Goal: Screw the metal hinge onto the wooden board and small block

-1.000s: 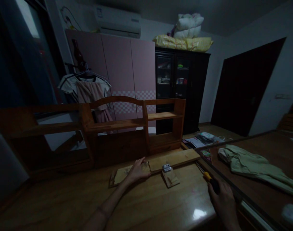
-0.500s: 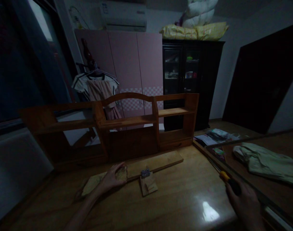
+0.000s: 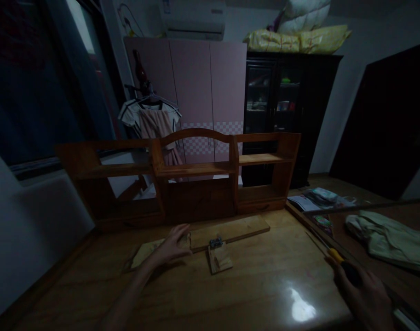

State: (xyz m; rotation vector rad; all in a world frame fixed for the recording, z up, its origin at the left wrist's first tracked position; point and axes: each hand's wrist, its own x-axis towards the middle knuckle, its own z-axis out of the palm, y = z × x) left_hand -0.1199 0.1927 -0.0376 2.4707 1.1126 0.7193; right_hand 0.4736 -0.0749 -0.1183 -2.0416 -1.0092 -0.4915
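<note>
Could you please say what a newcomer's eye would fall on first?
Probably the long pale wooden board on the glossy wooden desktop, with a small silvery metal fitting at its near edge. Next comes the yellow-and-black screwdriver in the right hand, near the desktop's right edge. Behind the board stands a brown wooden shelf unit with an arched top.

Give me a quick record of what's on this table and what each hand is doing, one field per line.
Left hand: fingers spread at the long board; touching or not, unclear
Right hand: gripping a screwdriver with a yellow and black handle
Long board: flat on the table, partly hidden by the left hand
Small block: on the table, at the board's near edge
Metal piece: where block and board meet
Behind the board: wooden shelf unit
Light: dim
</note>
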